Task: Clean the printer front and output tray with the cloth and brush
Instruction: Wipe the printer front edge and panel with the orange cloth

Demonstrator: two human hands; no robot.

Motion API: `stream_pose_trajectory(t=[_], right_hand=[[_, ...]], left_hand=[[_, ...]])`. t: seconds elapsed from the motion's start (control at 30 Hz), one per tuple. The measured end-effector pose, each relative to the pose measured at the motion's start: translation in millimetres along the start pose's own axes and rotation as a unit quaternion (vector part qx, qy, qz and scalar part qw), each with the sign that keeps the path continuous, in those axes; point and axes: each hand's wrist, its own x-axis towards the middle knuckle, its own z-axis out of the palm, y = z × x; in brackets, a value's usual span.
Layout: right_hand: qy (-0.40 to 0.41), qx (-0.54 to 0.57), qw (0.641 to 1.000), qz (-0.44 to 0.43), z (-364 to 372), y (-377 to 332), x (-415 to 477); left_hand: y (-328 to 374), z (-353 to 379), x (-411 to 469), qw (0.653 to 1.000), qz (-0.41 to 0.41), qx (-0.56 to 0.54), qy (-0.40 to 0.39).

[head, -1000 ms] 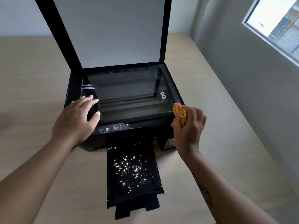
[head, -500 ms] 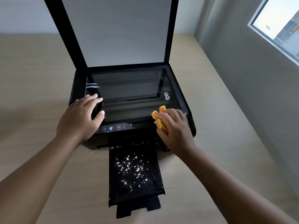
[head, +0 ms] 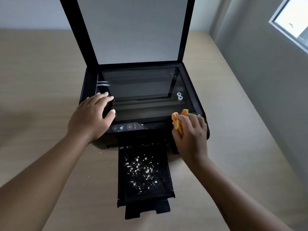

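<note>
Two hands [head: 191,137] at printer [head: 89,84] edge, cloth [head: 176,121] gripped

We're in a plain indoor room here, a home office or small office corner by the look of it: a black all-in-one printer [head: 189,84] with its scanner lid [head: 133,30] raised sits on a wide, pale wood-grain desk [head: 41,72]. Bare grey walls [head: 253,77] meet at the far corner, and up on the right a framed window [head: 294,19] lets daylight in.
</note>
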Motion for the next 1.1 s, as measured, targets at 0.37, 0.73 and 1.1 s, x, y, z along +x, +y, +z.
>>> stream_pose_trajectory(t=[0.37, 0.73, 1.1], right_hand=[[-0.105, 0.130, 0.982, -0.086, 15, -66, 2], [0.002, 0.045, 0.999, 0.005, 24, -57, -17], [0.168, 0.161, 0.945, 0.229, 51, -96, -29]], left_hand=[[0, -1, -2, 1.000, -0.007, -0.004, -0.002], [-1, -1, 0, 1.000, 0.006, -0.014, -0.020], [-6, -8, -1, 0.996, 0.044, -0.063, -0.040]])
